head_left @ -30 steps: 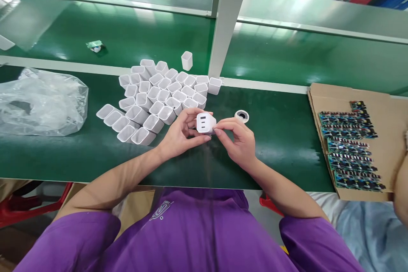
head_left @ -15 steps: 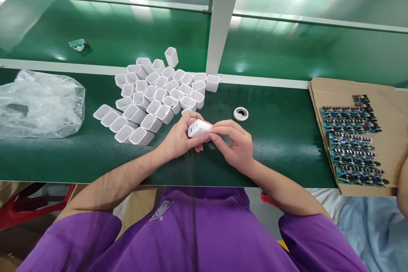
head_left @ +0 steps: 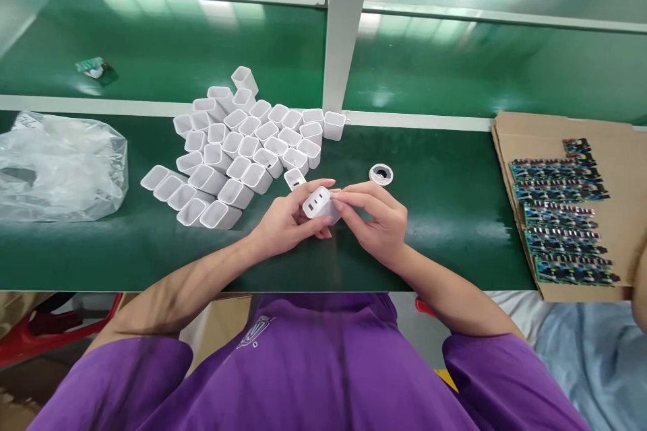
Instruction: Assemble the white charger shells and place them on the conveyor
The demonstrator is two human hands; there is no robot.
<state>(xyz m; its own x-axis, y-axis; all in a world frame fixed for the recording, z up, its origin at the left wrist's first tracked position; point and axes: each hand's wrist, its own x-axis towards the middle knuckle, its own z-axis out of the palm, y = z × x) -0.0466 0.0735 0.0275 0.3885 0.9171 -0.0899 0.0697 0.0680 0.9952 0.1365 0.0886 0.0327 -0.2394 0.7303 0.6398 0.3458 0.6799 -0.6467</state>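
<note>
A white charger housing (head_left: 317, 203) with several dark port slots in its end face is gripped by my left hand (head_left: 286, 221), thumb below and fingers around the far side. My right hand (head_left: 377, 221) has its thumb and index fingertips pinched together at the housing's right edge. Whatever lies between those fingertips is too small to make out. Just beyond my left fingers lies another white housing (head_left: 294, 179) with a dark slot. To the left, a cluster of white open-ended housings (head_left: 235, 193) stands on the green table (head_left: 445, 215).
A white ring-shaped roll (head_left: 381, 174) lies beyond my right hand. At the right, rows of circuit boards (head_left: 561, 182) rest on cardboard (head_left: 619, 215). A clear plastic bag (head_left: 65, 168) is at the left. A small green board (head_left: 93, 67) lies behind the rail; a post (head_left: 346, 34) rises centrally.
The housing in my hands has tilted so its slotted face shows more fully toward me. My right fingers stay pinched at its edge. The view has shifted slightly.
</note>
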